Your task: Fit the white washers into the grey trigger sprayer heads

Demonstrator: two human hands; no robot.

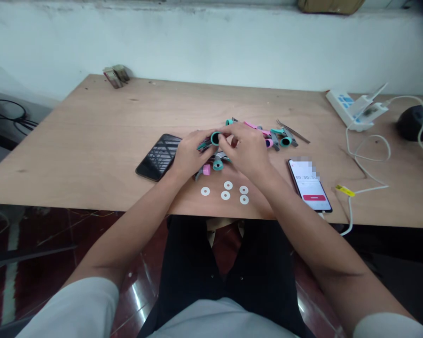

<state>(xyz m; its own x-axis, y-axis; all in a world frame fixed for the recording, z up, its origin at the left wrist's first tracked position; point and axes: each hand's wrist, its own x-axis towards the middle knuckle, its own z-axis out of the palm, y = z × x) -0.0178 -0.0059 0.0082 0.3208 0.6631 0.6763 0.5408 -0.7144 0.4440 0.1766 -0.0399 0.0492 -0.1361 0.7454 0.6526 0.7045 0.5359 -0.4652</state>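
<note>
While the hands meet above the worktop (91,122), the fingers of the left hand (190,155) and right hand (248,150) are closed on a teal plastic ring (215,138), held between the two sets of fingertips. The contact points are partly hidden. Directly below the fingers lie a pink plastic cap (206,169) and a second teal ring (217,164). Beyond and to the right of the fingers is a loose group of grey, pink and teal plastic parts (264,134), with steel tweezers (293,132) farther right. Five white washers (228,185) lie nearer the body than the fingers. A black smartphone (158,157) rests left of the fingers; a smartphone showing a timer (309,185) rests right of them.
</note>
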